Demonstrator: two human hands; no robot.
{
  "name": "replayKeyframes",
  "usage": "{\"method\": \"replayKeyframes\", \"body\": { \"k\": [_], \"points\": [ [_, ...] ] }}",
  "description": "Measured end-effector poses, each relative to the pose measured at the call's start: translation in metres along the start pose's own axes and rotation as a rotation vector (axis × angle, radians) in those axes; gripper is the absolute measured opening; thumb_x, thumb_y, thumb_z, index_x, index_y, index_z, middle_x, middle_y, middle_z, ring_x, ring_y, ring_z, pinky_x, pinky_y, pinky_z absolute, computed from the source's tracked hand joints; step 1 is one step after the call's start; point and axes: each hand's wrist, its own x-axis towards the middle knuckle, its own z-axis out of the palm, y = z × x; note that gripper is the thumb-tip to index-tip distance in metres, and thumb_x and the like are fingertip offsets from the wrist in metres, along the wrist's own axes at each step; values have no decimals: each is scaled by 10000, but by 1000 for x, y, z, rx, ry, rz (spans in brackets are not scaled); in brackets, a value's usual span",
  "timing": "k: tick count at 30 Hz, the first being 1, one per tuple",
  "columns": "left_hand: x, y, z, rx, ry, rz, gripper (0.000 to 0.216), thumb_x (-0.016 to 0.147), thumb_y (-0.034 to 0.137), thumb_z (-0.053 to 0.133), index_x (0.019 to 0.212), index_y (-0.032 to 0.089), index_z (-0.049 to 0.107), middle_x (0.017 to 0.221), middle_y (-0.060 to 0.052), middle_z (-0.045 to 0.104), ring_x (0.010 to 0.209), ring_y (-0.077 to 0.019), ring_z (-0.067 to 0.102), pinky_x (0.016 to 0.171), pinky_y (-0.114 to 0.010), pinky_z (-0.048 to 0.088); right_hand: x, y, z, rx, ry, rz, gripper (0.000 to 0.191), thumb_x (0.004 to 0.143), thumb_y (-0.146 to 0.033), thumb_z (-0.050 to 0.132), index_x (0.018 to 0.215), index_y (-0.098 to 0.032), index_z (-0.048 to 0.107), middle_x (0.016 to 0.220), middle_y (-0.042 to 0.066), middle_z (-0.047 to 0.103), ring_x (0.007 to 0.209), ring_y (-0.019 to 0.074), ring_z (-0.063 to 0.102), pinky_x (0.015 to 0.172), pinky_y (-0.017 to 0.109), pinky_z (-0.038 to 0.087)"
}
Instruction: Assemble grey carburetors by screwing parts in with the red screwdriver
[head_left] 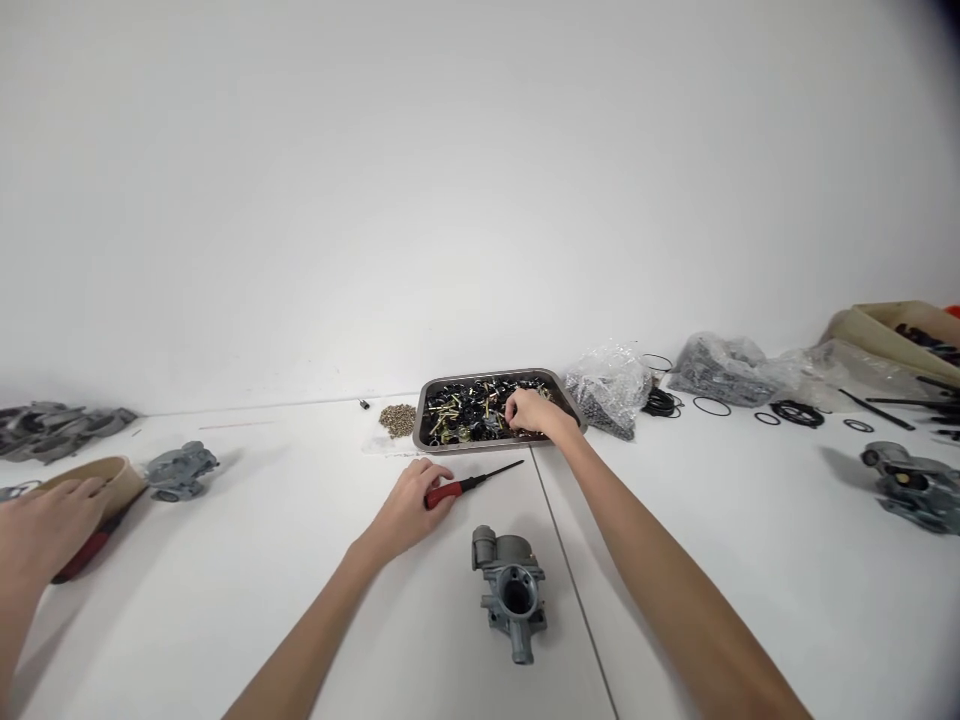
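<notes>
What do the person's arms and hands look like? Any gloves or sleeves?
No gloves: the left hand and the right hand are both bare. The left forearm and the right forearm are bare too, with no sleeve showing down to the picture's bottom edge. No watch, ring or bracelet shows on either.

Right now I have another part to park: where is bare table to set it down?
Bare table lies between the centre carburetor and the other person's hand on the left, and between the right forearm and the far-right carburetor. Crowded: the screwdriver, tray, plastic bags and black rings beyond.
</notes>
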Motion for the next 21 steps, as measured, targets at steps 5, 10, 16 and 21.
{"method": "replayKeyframes", "body": {
  "k": [5, 10, 16, 21],
  "points": [
    [-1, 12, -6, -62, 271, 39, 206, 902, 285, 461, 1055, 213, 577, 1057, -84, 563, 946, -191, 531, 852, -338, 466, -15, -5, -23, 107, 172, 21, 171, 856, -172, 634, 1024, -141, 625, 1001, 86, 638, 689, 131, 601, 625, 271, 498],
    [-3, 26, -9, -69, 383, 58, 318, 905, 285, 488, 1220, 244, 501, 1155, -73, 557, 710, -118, 496, 782, -304, 480, -39, -32, -40, 250, 258, -172, 210, 761, -59, 582, 926, -164, 659, 952, 82, 672, 645, 129, 591, 570, 235, 419],
    [-4, 30, -8, -151, 372, -28, 546, 891, 336, 525, 1397, 274, 329, 1073, -56, 603, 583, -86, 440, 691, -287, 486, -53, -89, -4, 346, 131, -418, 135, 743, -131, 643, 874, -156, 664, 888, 62, 673, 635, 107, 575, 531, 193, 379],
    [-2, 16, -9, -282, 336, -84, 454, 870, 349, 553, 1296, 246, 435, 723, 31, 524, 566, -91, 444, 616, -250, 477, -54, -109, 24, 355, 74, -486, 103, 747, -137, 617, 848, -143, 638, 906, 61, 663, 642, 100, 560, 524, 188, 374]
  ]
}}
